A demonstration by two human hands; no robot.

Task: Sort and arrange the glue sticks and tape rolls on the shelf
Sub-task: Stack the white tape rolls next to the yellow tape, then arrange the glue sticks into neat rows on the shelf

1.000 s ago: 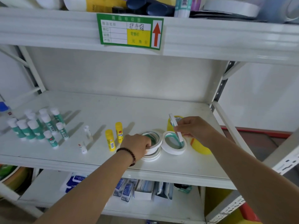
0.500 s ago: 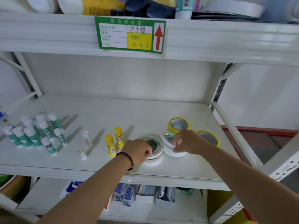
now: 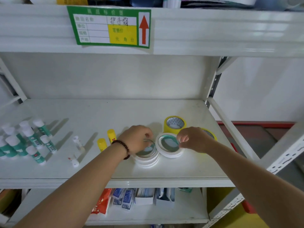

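On the white middle shelf (image 3: 98,116) a stack of white tape rolls (image 3: 148,159) lies flat, and my left hand (image 3: 137,139) grips its top roll from above with curled fingers. Right beside it lies a second white tape roll (image 3: 169,145), whose right rim my right hand (image 3: 193,140) pinches. One yellow tape roll (image 3: 175,124) sits just behind, and another yellow roll (image 3: 211,134) is mostly hidden by my right hand. Two yellow glue sticks (image 3: 107,139) stand left of my left wrist. Two small white sticks (image 3: 77,143) and several green-and-white glue sticks (image 3: 28,140) stand further left.
The upper shelf's edge carries a green and yellow price label (image 3: 109,27) close overhead. A white upright post (image 3: 213,86) bounds the shelf on the right. Packaged goods (image 3: 131,197) fill the shelf below. The back half of the middle shelf is bare.
My right hand brought the white roll it held on edge down flat beside the stack and now holds its right rim. My left hand stayed on the stack.
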